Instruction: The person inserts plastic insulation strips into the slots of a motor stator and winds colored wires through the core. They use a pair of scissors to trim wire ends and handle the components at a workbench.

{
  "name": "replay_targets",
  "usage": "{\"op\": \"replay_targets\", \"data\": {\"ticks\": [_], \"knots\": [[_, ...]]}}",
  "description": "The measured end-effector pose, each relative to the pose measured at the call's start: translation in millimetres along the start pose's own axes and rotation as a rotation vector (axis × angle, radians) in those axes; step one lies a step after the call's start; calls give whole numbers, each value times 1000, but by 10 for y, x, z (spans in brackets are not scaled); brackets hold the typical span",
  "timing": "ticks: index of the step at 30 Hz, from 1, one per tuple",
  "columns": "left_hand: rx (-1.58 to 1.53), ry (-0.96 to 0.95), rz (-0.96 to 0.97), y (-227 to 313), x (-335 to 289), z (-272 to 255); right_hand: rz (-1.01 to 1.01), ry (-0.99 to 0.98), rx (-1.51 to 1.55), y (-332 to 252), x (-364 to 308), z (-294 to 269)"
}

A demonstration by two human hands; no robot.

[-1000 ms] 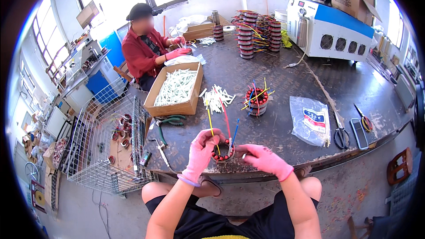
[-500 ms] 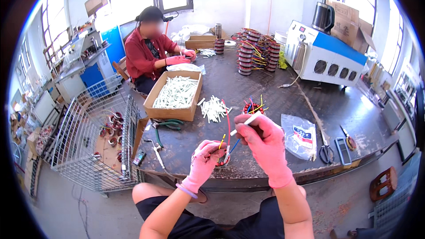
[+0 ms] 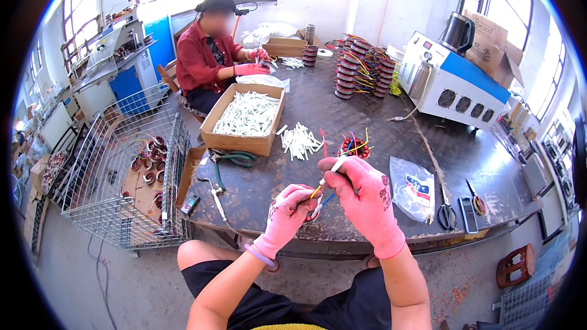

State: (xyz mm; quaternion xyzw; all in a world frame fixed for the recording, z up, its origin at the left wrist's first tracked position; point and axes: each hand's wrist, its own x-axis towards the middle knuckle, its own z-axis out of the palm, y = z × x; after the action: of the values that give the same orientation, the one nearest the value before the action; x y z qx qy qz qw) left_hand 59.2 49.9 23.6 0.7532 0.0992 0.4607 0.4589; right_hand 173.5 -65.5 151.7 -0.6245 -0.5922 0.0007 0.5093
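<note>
Both my hands wear pink gloves and meet over the table's front edge. Pinched in my left hand is a yellow wire that rises from a small wound coil, mostly hidden behind the fingers. My right hand grips a thin white sleeve, tilted, its lower end meeting the yellow wire's tip. How far the wire reaches inside cannot be seen. A blue wire and a red wire stick up beside them. Just beyond lies another coil with coloured leads, near a loose pile of white sleeves.
A cardboard box of white sleeves stands left, with green-handled pliers before it. Right lie a plastic bag, scissors and a phone. Stacked coils and a blue-white machine stand behind. A co-worker sits far left.
My right hand has brought the white sleeve down and left onto the yellow wire's tip; before, they were apart. My left hand has risen slightly. The whole view has shifted a little.
</note>
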Motion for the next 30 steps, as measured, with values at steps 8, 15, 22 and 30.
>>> {"op": "replay_targets", "data": {"ticks": [8,15,22,30], "knots": [[84,-6,-59,-79,-43,-32,-66,-28,-227,260,-194,352],[41,-36,36,308,300,-257,-21,-125,-320,599,-361,530],[144,-157,70,259,516,-193,88,-232,-470,1000,-703,882],[132,-146,-175,57,329,-288,123,-145,-294,1145,-1059,820]]}}
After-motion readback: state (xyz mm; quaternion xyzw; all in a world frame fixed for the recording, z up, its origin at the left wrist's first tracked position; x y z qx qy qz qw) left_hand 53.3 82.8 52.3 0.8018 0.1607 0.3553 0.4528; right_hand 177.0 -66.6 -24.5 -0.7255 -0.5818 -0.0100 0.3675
